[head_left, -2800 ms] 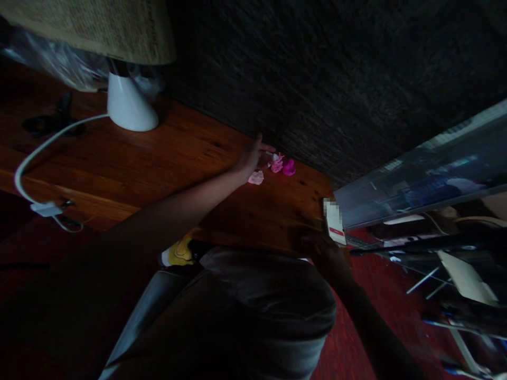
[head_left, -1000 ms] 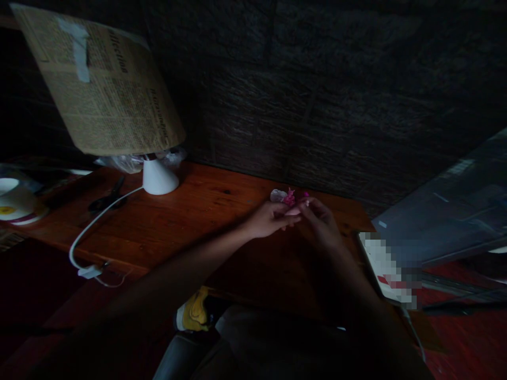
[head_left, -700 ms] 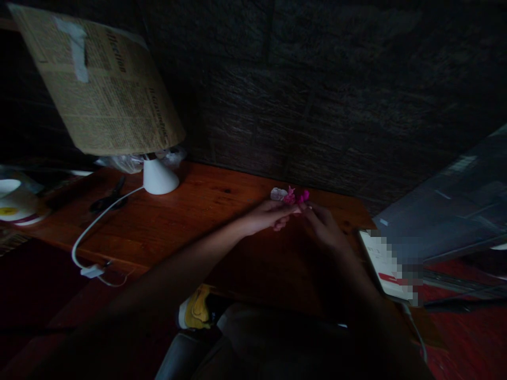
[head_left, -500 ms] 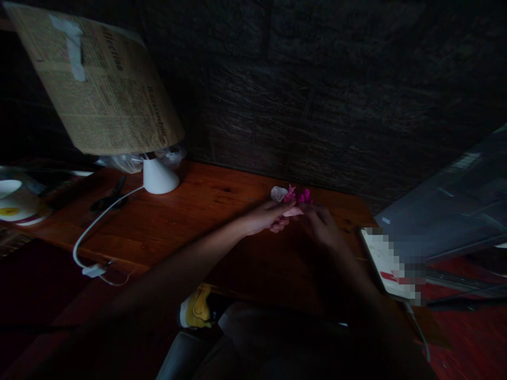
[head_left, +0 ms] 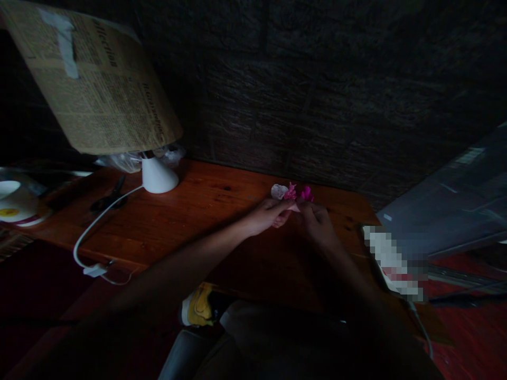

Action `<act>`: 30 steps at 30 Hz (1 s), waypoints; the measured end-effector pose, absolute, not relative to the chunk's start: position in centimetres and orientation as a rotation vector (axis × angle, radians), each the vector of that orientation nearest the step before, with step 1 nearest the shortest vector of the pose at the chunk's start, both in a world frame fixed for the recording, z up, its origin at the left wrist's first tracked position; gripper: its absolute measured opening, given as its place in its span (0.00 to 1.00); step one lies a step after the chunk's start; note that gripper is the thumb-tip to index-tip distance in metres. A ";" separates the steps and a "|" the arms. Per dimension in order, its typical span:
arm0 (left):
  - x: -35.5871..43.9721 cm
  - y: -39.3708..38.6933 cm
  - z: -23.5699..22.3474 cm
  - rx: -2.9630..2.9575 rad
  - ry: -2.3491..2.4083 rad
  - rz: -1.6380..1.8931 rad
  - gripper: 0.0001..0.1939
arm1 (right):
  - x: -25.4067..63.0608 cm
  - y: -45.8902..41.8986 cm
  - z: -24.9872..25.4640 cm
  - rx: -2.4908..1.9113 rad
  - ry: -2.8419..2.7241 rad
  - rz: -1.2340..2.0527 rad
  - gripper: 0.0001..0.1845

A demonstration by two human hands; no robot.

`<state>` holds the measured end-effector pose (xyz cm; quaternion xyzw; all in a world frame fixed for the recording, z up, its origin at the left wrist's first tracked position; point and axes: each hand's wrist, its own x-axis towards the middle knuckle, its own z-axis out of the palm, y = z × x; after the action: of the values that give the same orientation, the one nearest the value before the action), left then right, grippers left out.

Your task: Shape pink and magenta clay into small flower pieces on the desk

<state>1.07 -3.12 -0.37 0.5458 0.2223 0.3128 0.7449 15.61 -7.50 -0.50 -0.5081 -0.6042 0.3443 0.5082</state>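
Over the far side of the wooden table, my left hand (head_left: 267,217) is closed, its thumb pressed on a small pale pink piece (head_left: 294,207) that looks like folded paper. My right hand (head_left: 319,221) pinches the right end of the same piece, fingers bent. Just beyond my left fingers are a whitish ruffled flower (head_left: 279,191) and a pink flower (head_left: 290,191). A magenta flower (head_left: 307,193) shows above my right fingertips. Whether the flowers are held or lie on the table is hard to tell in the dim light.
At left on the table (head_left: 178,227) stand a lamp (head_left: 158,177) with a newsprint shade, dark scissors (head_left: 109,199) and a white cup (head_left: 13,200). The lamp's white cable (head_left: 81,237) hangs over the front edge. A phone-like device (head_left: 392,264) lies at right. A dark wall rises behind.
My right fingers have shifted slightly over the pale pink piece, and less of it shows. My left hand stays nearly in place. The view has moved slightly.
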 end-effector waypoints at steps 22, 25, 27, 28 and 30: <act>0.6 -2.8 0.3 1.182 0.586 0.642 0.28 | 14.4 -8.7 0.1 -1.130 -1.622 0.565 0.24; 0.5 -2.8 0.3 1.267 0.534 0.763 0.27 | 14.7 -8.6 -0.1 -1.143 -1.666 0.514 0.24; 0.4 -2.7 0.2 1.350 0.509 0.829 0.28 | 15.0 -8.5 -0.2 -1.159 -1.682 0.501 0.26; 0.3 -2.7 0.1 1.391 0.507 0.852 0.29 | 15.2 -8.5 -0.3 -1.171 -1.679 0.496 0.27; 0.2 -2.5 -0.1 1.448 0.523 0.880 0.30 | 15.3 -8.4 -0.4 -1.199 -1.657 0.481 0.29</act>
<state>0.16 -2.51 -0.14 0.6326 0.2284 0.3847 0.6321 15.33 -8.40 -0.37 -0.4950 -0.6844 0.1987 0.4971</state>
